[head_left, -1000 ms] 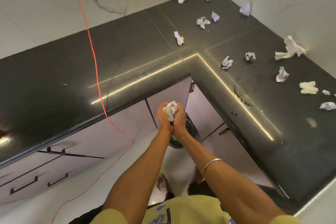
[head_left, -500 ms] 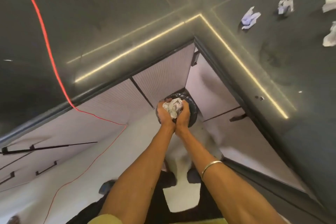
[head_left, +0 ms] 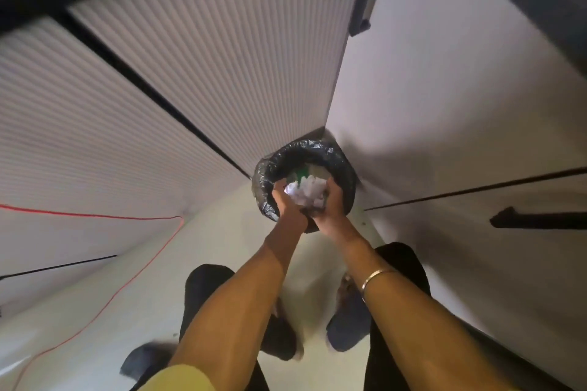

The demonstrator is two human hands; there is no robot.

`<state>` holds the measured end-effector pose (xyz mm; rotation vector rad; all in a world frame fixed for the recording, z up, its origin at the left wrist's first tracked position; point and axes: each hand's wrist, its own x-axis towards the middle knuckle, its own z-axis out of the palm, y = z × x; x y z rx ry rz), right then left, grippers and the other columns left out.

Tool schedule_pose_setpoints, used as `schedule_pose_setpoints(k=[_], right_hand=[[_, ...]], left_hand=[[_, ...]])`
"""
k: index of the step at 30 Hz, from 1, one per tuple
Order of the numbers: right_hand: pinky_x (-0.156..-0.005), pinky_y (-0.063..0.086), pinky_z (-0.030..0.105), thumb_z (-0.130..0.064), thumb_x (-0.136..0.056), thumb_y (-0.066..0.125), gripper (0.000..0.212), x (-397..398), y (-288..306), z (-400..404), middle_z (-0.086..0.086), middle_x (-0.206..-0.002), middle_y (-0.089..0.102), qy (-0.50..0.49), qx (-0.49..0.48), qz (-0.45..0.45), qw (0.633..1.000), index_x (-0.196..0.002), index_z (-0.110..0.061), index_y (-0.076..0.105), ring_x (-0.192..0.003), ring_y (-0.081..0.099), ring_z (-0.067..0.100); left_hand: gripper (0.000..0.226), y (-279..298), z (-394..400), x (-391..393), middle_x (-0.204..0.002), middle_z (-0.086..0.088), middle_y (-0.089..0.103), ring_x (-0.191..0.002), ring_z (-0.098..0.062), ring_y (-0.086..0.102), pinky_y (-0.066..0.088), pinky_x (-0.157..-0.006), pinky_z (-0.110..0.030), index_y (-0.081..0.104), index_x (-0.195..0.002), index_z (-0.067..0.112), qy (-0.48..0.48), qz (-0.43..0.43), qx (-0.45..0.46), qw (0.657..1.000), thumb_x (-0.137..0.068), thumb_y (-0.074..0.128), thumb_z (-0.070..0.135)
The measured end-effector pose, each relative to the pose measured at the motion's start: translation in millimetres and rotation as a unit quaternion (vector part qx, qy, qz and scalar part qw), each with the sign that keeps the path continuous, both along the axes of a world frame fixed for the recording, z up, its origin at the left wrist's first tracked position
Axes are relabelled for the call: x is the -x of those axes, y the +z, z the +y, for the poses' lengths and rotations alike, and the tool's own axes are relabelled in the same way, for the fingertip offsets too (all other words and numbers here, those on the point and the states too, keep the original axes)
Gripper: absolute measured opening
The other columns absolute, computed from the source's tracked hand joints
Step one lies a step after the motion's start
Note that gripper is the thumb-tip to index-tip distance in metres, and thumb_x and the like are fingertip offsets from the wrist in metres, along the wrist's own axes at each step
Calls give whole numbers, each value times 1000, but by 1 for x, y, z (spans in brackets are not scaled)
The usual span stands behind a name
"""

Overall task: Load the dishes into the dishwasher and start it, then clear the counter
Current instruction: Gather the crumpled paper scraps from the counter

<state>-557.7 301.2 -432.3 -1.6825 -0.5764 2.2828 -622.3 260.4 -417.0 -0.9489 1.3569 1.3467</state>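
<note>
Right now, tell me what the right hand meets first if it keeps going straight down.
Probably the trash already inside the black-lined bin. The right hand cups crumpled paper together with the left hand above its opening; depth is unclear.

Both bare forearms reach forward and down, converging until the wrists nearly meet. The left hand [head_left: 287, 206] and right hand [head_left: 330, 209] cup together, fingers curled inward around a wad of crumpled paper [head_left: 306, 192]. A thin metal bangle [head_left: 374, 278] circles the right forearm.
</note>
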Motion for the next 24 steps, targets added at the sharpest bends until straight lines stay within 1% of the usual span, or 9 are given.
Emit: schedule_pose_setpoints(k=[2,5,8,11,14,17,19,21,24], right_hand=[[-78,59,42,-41,-102,37,42,-3,-19,5,17,-103,67,-27,7,4,1000,-109,-10,63,-93,69,32],[-99,48,55,-58,-101,30,62,-15,-30,5,20,-124,60,-61,48,18,997,-129,-9,56,-115,60,39],[-100,49,49,-61,-99,33,69,-27,-7,4,21,-136,52,-64,70,31,995,-140,-8,48,-123,54,37],[-111,39,49,-62,-97,37,73,-29,33,3,22,-143,44,-63,104,-17,992,-142,-5,44,-132,46,38],[-114,36,47,-61,-99,35,73,-31,83,-1,23,-143,44,-52,88,-42,994,-144,-3,42,-135,41,36],[-112,35,45,-57,-100,36,71,-34,143,-8,14,-118,55,-33,60,-62,996,-144,-2,42,-117,51,29],[-110,35,44,-56,-100,37,68,-31,186,-13,12,-129,55,4,36,-79,996,-146,-6,41,-122,50,29],[-103,41,40,-50,-101,40,58,-28,234,-17,12,-141,52,65,-22,-131,989,-141,-8,47,-129,49,31],[-101,43,35,-36,-103,37,49,-32,304,-20,16,-139,55,165,-131,-245,946,-134,-3,55,-124,53,32]], left_hand=[[49,0,1,3,-111,-6,66,-109,-27,59,46,-93,-32,68,-102,14,42,-10,6,999,-79,58,56],[55,0,-3,5,-119,-9,66,-108,-31,62,49,-97,-41,66,-112,14,78,-21,-11,997,-73,65,53],[52,37,-8,-4,-114,-14,63,-98,-33,61,53,-78,-37,62,-111,10,26,-18,-33,999,-78,61,50],[35,84,-14,-9,-101,-12,59,-83,-27,56,44,-64,-31,59,-89,15,-16,-22,-43,999,-92,46,48],[32,141,-18,-17,-91,-2,55,-77,-20,53,40,-61,-29,51,-82,19,-45,-16,-52,997,-98,38,43],[32,193,-24,-20,-82,5,54,-71,-18,51,39,-59,-25,52,-80,15,-83,16,-39,996,-98,39,38],[38,222,-31,-21,-92,-2,67,-85,-21,62,50,-71,-26,65,-95,15,-136,64,-35,988,-93,42,46],[43,240,-40,-22,-111,-6,69,-101,-25,63,53,-87,-33,65,-109,13,-295,130,-4,947,-89,48,47],[34,280,-53,-23,-115,-15,65,-101,-31,61,51,-88,-37,61,-115,3,-550,240,88,795,-97,46,27]])
